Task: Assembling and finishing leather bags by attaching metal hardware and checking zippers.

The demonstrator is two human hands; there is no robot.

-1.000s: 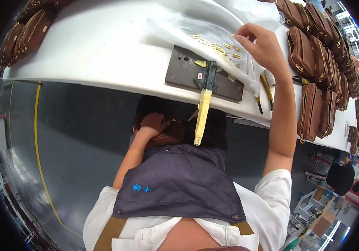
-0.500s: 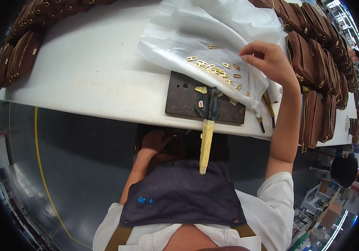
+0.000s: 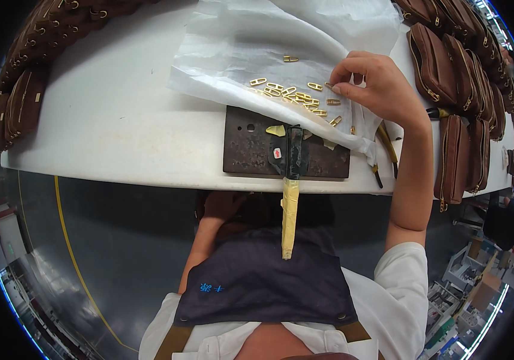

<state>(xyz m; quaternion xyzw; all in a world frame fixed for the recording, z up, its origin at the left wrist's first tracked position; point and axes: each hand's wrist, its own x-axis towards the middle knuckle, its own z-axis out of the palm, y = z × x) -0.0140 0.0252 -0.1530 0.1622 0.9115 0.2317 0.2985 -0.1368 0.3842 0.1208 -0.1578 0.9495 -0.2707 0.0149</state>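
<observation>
R hand (image 3: 377, 90) is now down on the white paper sheet (image 3: 233, 54), fingertips (image 3: 336, 89) pinched narrow at the right end of the small gold metal loops (image 3: 287, 95); half a sec back it hovered just right of the scatter, and a sec back the sheet and hand sat farther toward the right edge; so the reach has closed and a pick looks to be under way; whether a loop is actually in the grip, can't tell. L hand (image 3: 224, 207) sits below the worktop (image 3: 119, 120) edge on something brown; grip state can't tell. Dark metal plate (image 3: 251, 150) w/ yellow-handled tool (image 3: 289, 210) lies just near of the paper; brown pouches (image 3: 449, 78) line the right.
</observation>
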